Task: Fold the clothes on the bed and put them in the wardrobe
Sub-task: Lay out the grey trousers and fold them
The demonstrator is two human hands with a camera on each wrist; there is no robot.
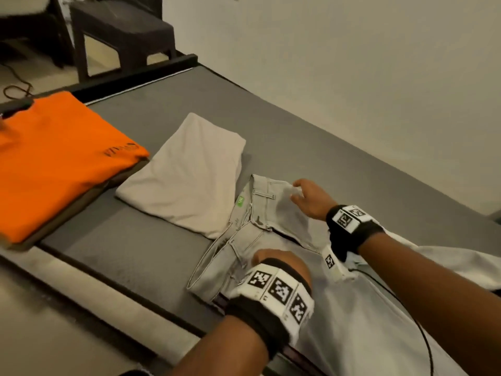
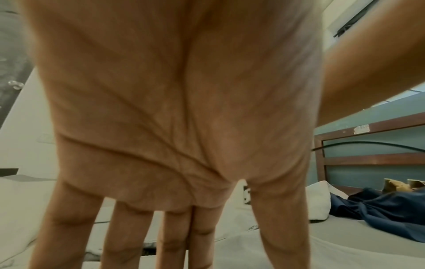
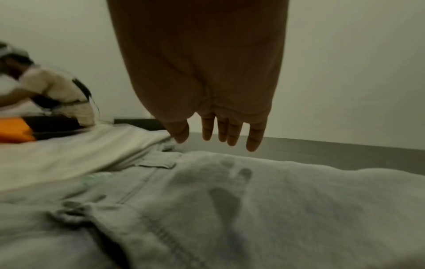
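Light grey jeans [image 1: 352,308] lie spread on the grey bed [image 1: 162,109], waistband toward the middle. My left hand [image 1: 273,260] rests flat on them just below the waistband; the left wrist view shows its fingers [image 2: 174,236] straight and spread on the cloth [image 2: 253,251]. My right hand [image 1: 303,196] is over the far corner of the waistband. In the right wrist view its fingers [image 3: 218,134] hang straight just above the jeans [image 3: 230,209], casting a shadow and holding nothing. A folded beige garment [image 1: 187,172] and a folded orange shirt [image 1: 54,164] lie to the left.
A white wall [image 1: 352,77] runs along the bed's far side. A dark stool [image 1: 122,31] stands beyond the foot of the bed. A black cable [image 1: 406,308] trails over the jeans. Toward the headboard [image 2: 368,160] lie a white pillow [image 2: 319,200] and a crumpled navy cloth [image 2: 379,209].
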